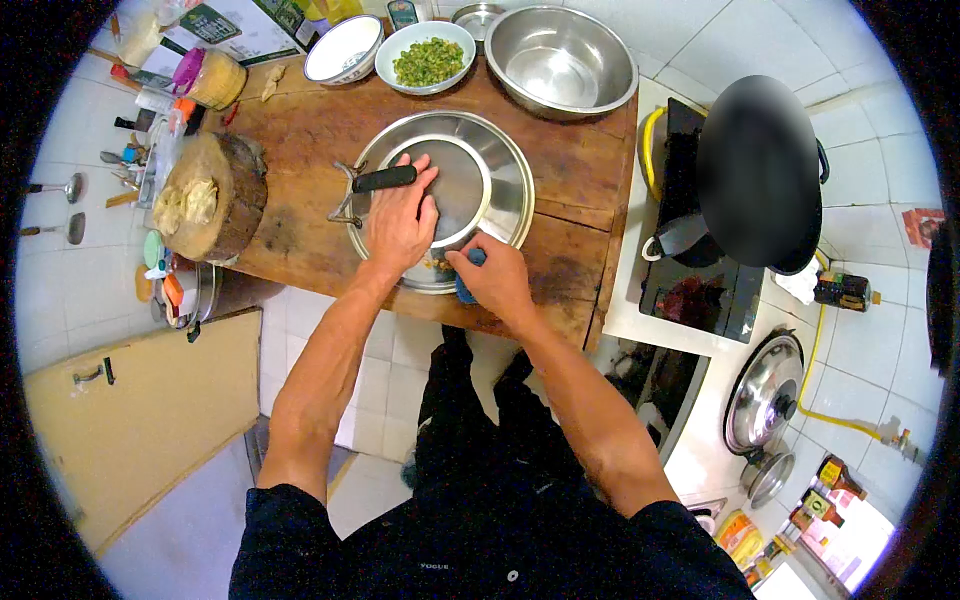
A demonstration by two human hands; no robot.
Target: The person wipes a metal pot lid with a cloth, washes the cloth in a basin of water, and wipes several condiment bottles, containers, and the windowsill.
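A round, shallow metal pan (510,150) rests on the wooden table. At its left rim sits a wire clamp with a black handle (385,179). My left hand (402,215) lies over the pan with its fingers stretched out, touching or just beside the handle's end; whether it bears on the handle I cannot tell. At the front rim my right hand (498,272) is closed on a blue piece of what looks like cloth or sponge (468,284), partly hidden by the fingers. Some small yellowish bits (440,265) show on the pan between the hands.
Behind the pan stand a white bowl (345,50), a bowl of chopped greens (428,62) and a large steel basin (562,60). A round chopping block (235,195) with dough-like pieces (190,203) is left. On the right, a black wok (760,170) sits on the stove (690,300).
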